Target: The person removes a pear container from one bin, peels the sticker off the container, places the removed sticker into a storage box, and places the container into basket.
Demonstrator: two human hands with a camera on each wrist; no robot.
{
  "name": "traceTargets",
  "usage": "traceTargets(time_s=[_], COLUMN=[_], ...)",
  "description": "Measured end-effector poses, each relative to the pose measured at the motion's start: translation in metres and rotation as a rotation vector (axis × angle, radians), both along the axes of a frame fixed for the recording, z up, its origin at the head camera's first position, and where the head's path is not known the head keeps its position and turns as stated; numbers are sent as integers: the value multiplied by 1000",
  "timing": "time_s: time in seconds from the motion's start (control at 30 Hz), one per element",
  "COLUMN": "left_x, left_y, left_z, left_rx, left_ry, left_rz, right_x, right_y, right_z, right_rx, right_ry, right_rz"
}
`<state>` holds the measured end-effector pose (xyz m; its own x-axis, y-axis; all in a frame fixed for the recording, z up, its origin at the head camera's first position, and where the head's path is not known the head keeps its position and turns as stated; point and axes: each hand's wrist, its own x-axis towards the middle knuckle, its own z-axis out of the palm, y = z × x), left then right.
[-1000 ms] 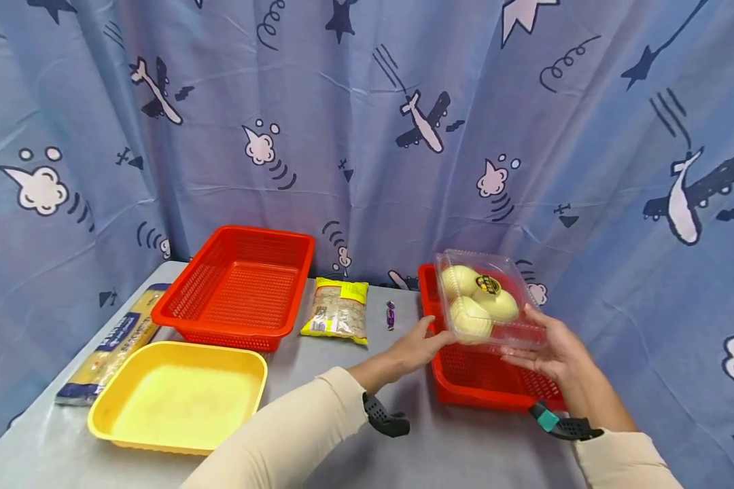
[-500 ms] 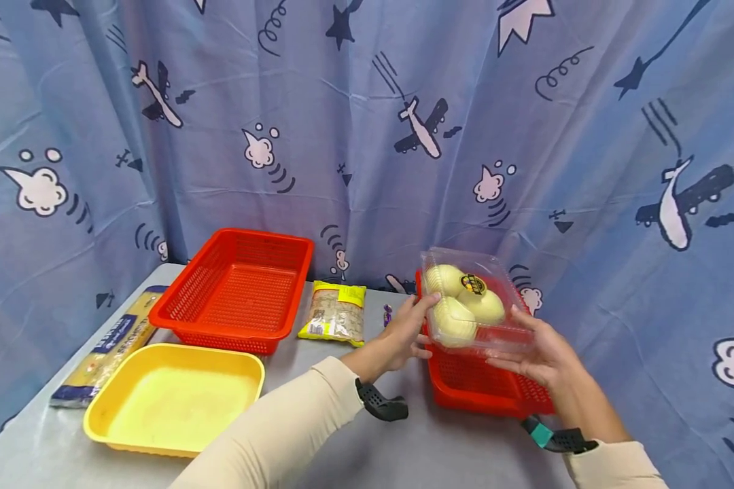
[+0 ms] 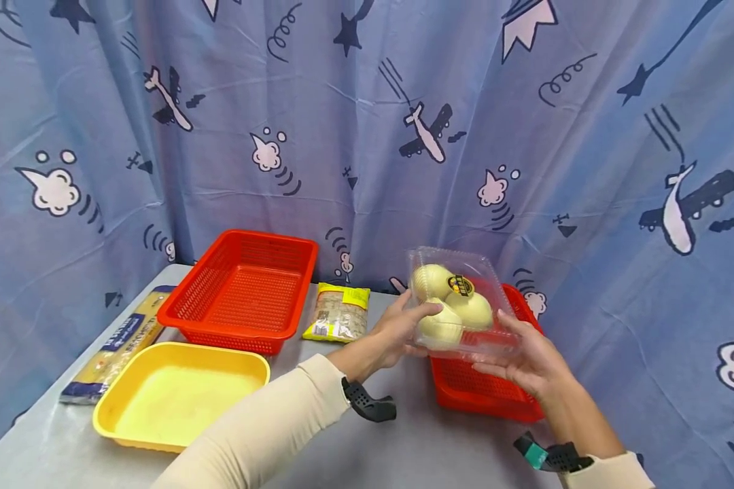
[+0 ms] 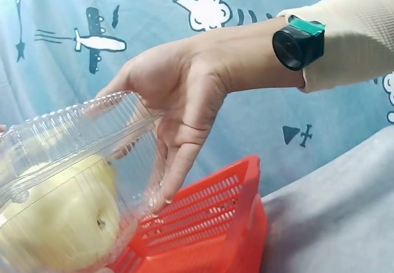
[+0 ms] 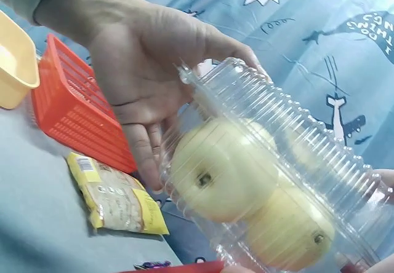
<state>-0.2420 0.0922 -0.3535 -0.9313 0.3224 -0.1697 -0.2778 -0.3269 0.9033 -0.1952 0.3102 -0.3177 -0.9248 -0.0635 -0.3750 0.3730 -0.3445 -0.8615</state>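
Note:
A clear plastic clamshell box (image 3: 492, 288) with several round pale-yellow fruits (image 3: 472, 311) and a dark round label is held in the air, tilted, over the left side of the right red basket (image 3: 489, 402). My left hand (image 3: 397, 331) grips its left side, thumb on top and fingers lower down. On the right side, my right hand (image 3: 529, 360) holds the box with the thumb near the edge and fingers under it. In the left wrist view the right hand (image 4: 184, 101) shows against the box wall; in the right wrist view, the left hand (image 5: 141, 82) does.
Another red basket (image 3: 235, 333) stands at the back left, behind a yellow tray (image 3: 177, 447). A long noodle-like packet (image 3: 119, 343) lies along the left edge. A yellow-and-clear bag (image 3: 339, 314) sits mid-table; a purple-wrapped candy (image 5: 152, 265) is near it. A curtain (image 3: 318, 136) hangs behind.
The clamshell box has moved left from above the right basket, both hands going with it. My left hand has shifted from the box's lower corner to its left side. The candy is now hidden in the head view.

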Motion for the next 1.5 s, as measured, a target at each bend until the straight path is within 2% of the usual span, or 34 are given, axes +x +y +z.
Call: traceTargets(time_s=[0.2, 0.37, 0.5, 0.77, 1.07, 1.37, 1.5], left_x=[0, 2, 6, 16, 23, 32, 36], left_y=[-16, -28, -43, -67, -91, -113, -118], left_z=[0, 0, -3, -10, -23, -39, -48], left_rx=[4, -45, -97, -119, -150, -155, -176], left_ry=[16, 17, 7, -15, -21, -29, -34], left_rz=[11, 18, 50, 44, 73, 89, 87], right_x=[1, 4, 4, 12, 14, 15, 17], right_y=[-12, -22, -36, -56, -78, -101, -106], right_z=[-3, -9, -16, -31, -48, -68, -80], right_rx=[45, 117, 147, 198, 293, 309, 309], right_ry=[65, 126, 151, 175, 196, 241, 228], right_rz=[44, 76, 88, 89, 58, 43, 30])
